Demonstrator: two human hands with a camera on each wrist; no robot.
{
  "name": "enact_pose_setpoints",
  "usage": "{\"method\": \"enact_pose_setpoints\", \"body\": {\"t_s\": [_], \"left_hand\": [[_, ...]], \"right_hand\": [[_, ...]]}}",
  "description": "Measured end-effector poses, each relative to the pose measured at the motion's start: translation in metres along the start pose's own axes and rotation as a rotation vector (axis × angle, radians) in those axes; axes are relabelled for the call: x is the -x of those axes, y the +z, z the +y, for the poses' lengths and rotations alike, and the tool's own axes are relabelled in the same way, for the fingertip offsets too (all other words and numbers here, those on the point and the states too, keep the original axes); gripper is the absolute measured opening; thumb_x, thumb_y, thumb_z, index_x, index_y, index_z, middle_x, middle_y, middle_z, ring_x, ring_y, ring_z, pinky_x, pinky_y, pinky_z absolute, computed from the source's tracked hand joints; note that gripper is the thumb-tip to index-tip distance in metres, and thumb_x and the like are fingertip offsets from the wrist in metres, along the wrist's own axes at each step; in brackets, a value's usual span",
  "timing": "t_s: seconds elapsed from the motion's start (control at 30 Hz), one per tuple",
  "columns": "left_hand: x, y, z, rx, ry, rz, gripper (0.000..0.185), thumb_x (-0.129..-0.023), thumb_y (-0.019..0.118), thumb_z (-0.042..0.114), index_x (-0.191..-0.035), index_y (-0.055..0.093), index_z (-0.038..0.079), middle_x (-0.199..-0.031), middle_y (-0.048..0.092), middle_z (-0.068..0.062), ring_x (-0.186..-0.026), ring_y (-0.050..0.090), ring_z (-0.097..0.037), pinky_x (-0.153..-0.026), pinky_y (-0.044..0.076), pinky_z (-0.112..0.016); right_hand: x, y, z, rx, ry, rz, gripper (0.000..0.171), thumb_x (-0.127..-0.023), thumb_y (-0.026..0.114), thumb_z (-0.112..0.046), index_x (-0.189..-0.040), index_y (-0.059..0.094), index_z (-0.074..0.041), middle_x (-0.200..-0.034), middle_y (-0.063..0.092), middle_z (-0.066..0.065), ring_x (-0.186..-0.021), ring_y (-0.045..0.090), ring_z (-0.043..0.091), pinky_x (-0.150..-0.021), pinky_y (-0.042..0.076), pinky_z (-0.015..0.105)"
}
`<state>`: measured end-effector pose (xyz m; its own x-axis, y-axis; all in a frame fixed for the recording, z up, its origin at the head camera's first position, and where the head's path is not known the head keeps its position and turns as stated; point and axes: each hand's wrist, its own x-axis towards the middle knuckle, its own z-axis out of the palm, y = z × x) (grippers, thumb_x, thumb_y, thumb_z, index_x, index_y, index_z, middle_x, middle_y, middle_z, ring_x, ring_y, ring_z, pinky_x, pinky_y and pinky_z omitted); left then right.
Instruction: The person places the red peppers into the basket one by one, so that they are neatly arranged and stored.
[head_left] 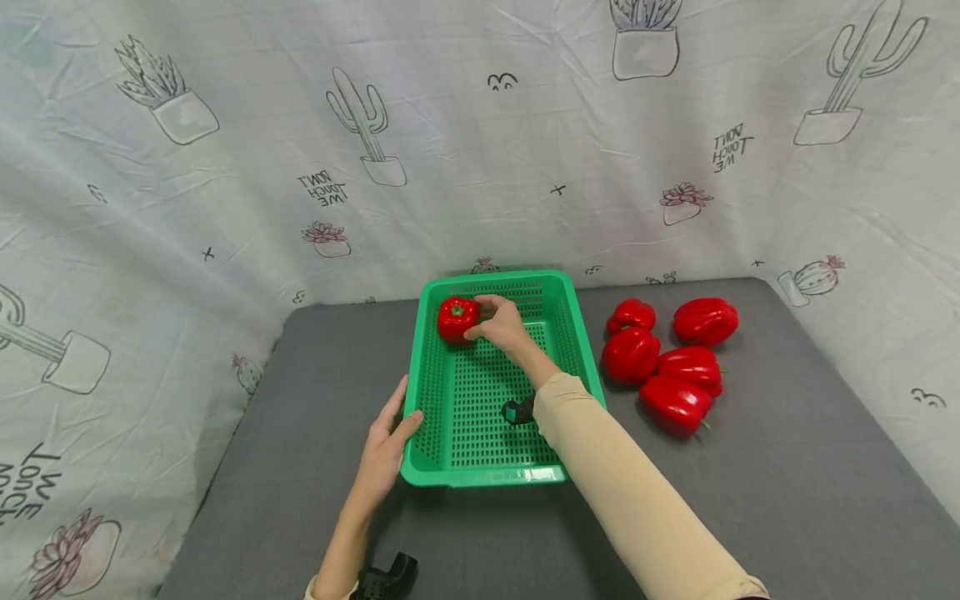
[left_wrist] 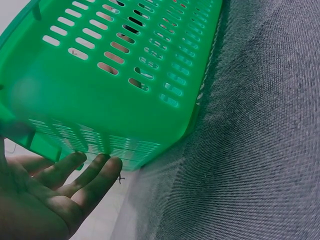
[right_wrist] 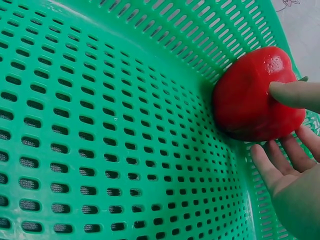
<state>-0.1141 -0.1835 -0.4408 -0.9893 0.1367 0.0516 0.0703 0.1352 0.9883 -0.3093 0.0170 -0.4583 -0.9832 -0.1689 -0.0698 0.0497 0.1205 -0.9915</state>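
Note:
A green slotted basket [head_left: 431,392] sits mid-table. A red bell pepper [head_left: 457,319] lies in its far left corner. My right hand [head_left: 487,321] reaches into the basket beside the pepper. In the right wrist view the thumb [right_wrist: 295,95] touches the pepper [right_wrist: 250,95], while the straight fingers [right_wrist: 280,162] lie just below it against the basket wall [right_wrist: 200,40]. My left hand [head_left: 401,410] rests flat on the outside of the basket's near left wall, thumb at the rim. Its straight fingers [left_wrist: 92,170] touch the wall [left_wrist: 100,95].
Several more red peppers [head_left: 675,367] lie in a group on the grey table [head_left: 787,467] right of the basket. A cactus-print cloth [head_left: 480,167] hangs behind and to both sides. The table's left edge [head_left: 225,467] runs close to my left arm.

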Motion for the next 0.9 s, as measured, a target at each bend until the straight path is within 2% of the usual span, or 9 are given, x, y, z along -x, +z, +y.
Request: {"method": "enact_pose_setpoints", "body": {"t_s": [0.17,0.23,0.5,0.6,0.73,0.9], "left_hand": [[-0.004,-0.003,-0.02,0.017,0.01,0.003,0.06,-0.106,0.049,0.019,-0.158,0.019,0.019,-0.158,0.024,-0.005,-0.135,0.037,-0.027,-0.096,0.044,-0.027],[-0.004,-0.004,-0.024,0.014,0.018,0.004,0.06,-0.105,0.05,0.022,-0.158,0.02,0.022,-0.158,0.024,-0.003,-0.135,0.038,-0.025,-0.096,0.044,-0.026],[-0.006,-0.003,-0.025,0.02,0.037,0.01,0.058,-0.105,0.051,0.025,-0.156,0.024,0.027,-0.157,0.025,0.0,-0.135,0.038,-0.023,-0.096,0.043,-0.025],[-0.006,-0.003,-0.026,0.017,0.039,0.007,0.059,-0.105,0.051,0.026,-0.157,0.024,0.025,-0.157,0.025,0.001,-0.135,0.037,-0.022,-0.096,0.043,-0.025],[-0.006,-0.004,-0.028,0.035,0.04,0.0,0.06,-0.105,0.051,0.026,-0.158,0.023,0.023,-0.157,0.025,0.001,-0.136,0.037,-0.023,-0.097,0.043,-0.026],[-0.005,-0.005,-0.029,0.04,0.039,0.006,0.061,-0.104,0.052,0.027,-0.158,0.023,0.021,-0.157,0.026,0.0,-0.135,0.038,-0.023,-0.096,0.044,-0.027]], "right_hand": [[0.001,0.001,-0.001,-0.003,0.002,-0.015,0.07,-0.077,0.081,0.001,-0.14,0.052,-0.005,-0.132,0.054,0.01,-0.118,0.052,0.027,-0.092,0.048,0.04],[0.002,0.0,-0.002,-0.01,-0.003,-0.02,0.071,-0.077,0.081,-0.001,-0.141,0.051,-0.004,-0.134,0.054,0.011,-0.119,0.051,0.028,-0.093,0.048,0.04],[0.005,0.0,-0.005,-0.008,-0.008,-0.029,0.07,-0.08,0.082,-0.007,-0.142,0.049,-0.003,-0.134,0.054,0.012,-0.12,0.052,0.028,-0.093,0.047,0.04],[0.005,0.0,-0.006,0.014,-0.007,-0.023,0.07,-0.08,0.082,-0.011,-0.141,0.049,-0.004,-0.133,0.055,0.013,-0.119,0.052,0.028,-0.093,0.047,0.04],[0.005,0.001,-0.008,0.05,0.002,-0.013,0.07,-0.083,0.081,-0.025,-0.142,0.049,-0.004,-0.135,0.053,0.011,-0.121,0.051,0.027,-0.093,0.047,0.04],[0.01,-0.004,-0.023,0.142,0.043,0.01,0.08,-0.085,0.076,-0.042,-0.146,0.043,-0.001,-0.145,0.044,0.012,-0.129,0.044,0.029,-0.097,0.044,0.044]]}}
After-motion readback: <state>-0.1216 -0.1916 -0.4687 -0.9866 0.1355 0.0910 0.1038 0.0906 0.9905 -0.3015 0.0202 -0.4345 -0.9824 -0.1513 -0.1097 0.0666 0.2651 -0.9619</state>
